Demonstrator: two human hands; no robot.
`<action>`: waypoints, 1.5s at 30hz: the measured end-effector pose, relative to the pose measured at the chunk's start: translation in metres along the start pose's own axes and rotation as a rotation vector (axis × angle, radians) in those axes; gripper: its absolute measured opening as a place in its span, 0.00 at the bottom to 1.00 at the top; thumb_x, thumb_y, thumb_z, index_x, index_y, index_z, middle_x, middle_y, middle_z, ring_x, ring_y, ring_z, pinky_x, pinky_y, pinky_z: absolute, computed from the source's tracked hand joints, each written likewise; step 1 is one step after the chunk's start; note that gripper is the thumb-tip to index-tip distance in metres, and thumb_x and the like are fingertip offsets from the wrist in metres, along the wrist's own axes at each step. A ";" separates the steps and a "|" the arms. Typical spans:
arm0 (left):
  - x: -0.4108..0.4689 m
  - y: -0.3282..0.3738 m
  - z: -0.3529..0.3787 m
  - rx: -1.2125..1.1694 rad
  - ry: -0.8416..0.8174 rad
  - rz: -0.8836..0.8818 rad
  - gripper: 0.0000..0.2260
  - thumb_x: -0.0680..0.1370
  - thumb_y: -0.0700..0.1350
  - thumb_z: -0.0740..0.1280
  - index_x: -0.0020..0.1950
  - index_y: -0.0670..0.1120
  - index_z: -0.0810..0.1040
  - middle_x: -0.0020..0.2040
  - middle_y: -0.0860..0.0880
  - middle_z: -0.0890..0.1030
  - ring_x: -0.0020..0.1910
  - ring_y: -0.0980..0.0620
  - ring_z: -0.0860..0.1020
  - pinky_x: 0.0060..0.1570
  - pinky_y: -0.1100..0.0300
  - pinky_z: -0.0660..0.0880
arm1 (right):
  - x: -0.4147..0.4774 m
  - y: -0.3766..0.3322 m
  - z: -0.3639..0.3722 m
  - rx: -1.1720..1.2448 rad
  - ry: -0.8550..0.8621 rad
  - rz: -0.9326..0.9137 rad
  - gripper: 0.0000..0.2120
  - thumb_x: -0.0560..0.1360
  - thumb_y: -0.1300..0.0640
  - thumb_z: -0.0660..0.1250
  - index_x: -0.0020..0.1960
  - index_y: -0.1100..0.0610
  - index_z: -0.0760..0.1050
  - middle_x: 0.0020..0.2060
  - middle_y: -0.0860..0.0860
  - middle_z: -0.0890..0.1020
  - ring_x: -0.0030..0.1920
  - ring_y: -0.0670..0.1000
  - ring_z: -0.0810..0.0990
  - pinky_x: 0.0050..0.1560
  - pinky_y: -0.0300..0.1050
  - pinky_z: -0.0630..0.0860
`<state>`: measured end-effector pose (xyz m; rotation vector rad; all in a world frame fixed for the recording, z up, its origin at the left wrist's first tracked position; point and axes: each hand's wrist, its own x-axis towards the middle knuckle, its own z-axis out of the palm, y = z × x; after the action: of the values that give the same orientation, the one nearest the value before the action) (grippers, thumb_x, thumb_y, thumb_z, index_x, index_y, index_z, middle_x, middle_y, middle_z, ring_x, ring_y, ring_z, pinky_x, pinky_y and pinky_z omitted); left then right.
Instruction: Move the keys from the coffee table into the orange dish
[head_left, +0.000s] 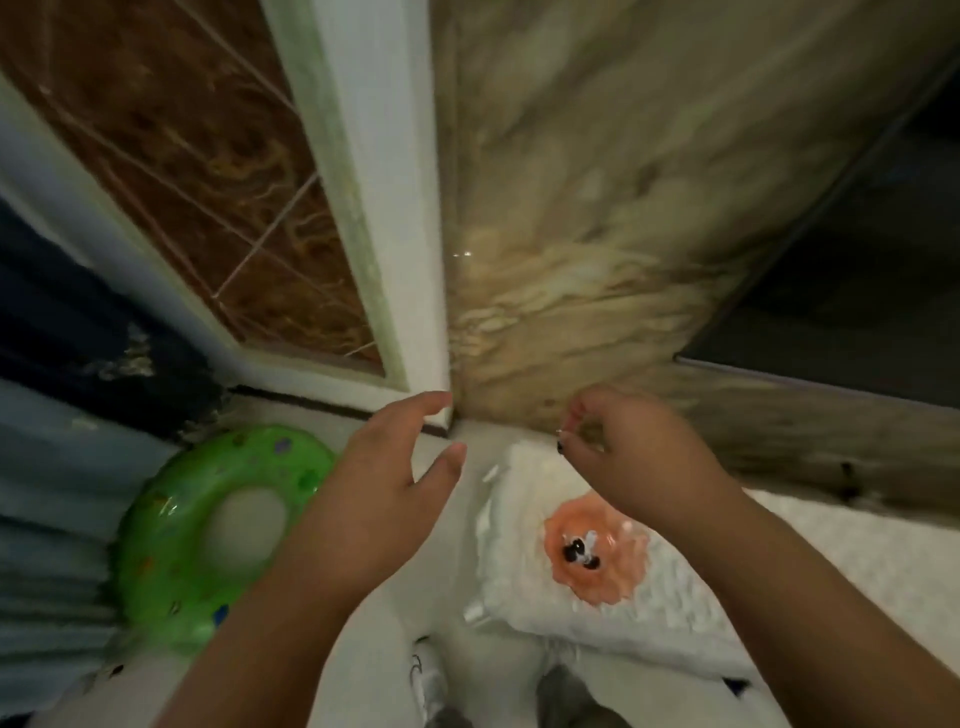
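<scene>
An orange dish (618, 574) with a wavy rim sits on a white textured surface (670, 623) at the lower right. Small black and silver keys (581, 552) lie in the middle of the dish. My right hand (628, 452) hovers above and behind the dish, with its fingers curled loosely and nothing visible in them. My left hand (395, 478) hangs to the left of the dish, fingers spread, holding nothing. The whole view is blurred by motion.
A green inflatable ring (171, 530) lies on the floor at the lower left. A white door frame (395, 208) and a marbled wall (623, 208) rise behind. Dark blue fabric (62, 322) is at the far left. White shoes (431, 680) show at the bottom.
</scene>
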<state>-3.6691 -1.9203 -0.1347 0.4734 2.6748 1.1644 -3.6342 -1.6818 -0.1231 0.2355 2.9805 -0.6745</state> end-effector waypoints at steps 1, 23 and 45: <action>0.006 0.001 0.007 -0.009 -0.042 0.016 0.22 0.75 0.62 0.61 0.68 0.64 0.68 0.59 0.69 0.68 0.54 0.64 0.73 0.53 0.70 0.66 | -0.005 0.007 0.002 0.000 0.006 0.044 0.03 0.74 0.48 0.66 0.45 0.46 0.75 0.36 0.43 0.74 0.40 0.48 0.73 0.34 0.42 0.64; 0.027 -0.012 0.206 0.111 -0.331 -0.021 0.20 0.79 0.55 0.62 0.71 0.57 0.67 0.68 0.58 0.71 0.66 0.59 0.68 0.65 0.55 0.67 | -0.063 0.203 0.139 0.296 -0.184 0.495 0.04 0.73 0.50 0.66 0.40 0.44 0.74 0.43 0.45 0.80 0.33 0.44 0.75 0.37 0.45 0.72; 0.051 -0.129 0.397 0.090 -0.402 -0.169 0.16 0.78 0.56 0.61 0.67 0.62 0.70 0.64 0.63 0.73 0.59 0.66 0.71 0.48 0.75 0.63 | -0.044 0.345 0.402 0.098 -0.469 0.606 0.08 0.76 0.53 0.59 0.51 0.49 0.76 0.48 0.48 0.82 0.50 0.53 0.79 0.53 0.52 0.74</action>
<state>-3.6280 -1.7153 -0.4998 0.4317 2.3703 0.8053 -3.5171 -1.5542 -0.6261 0.8148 2.2570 -0.6747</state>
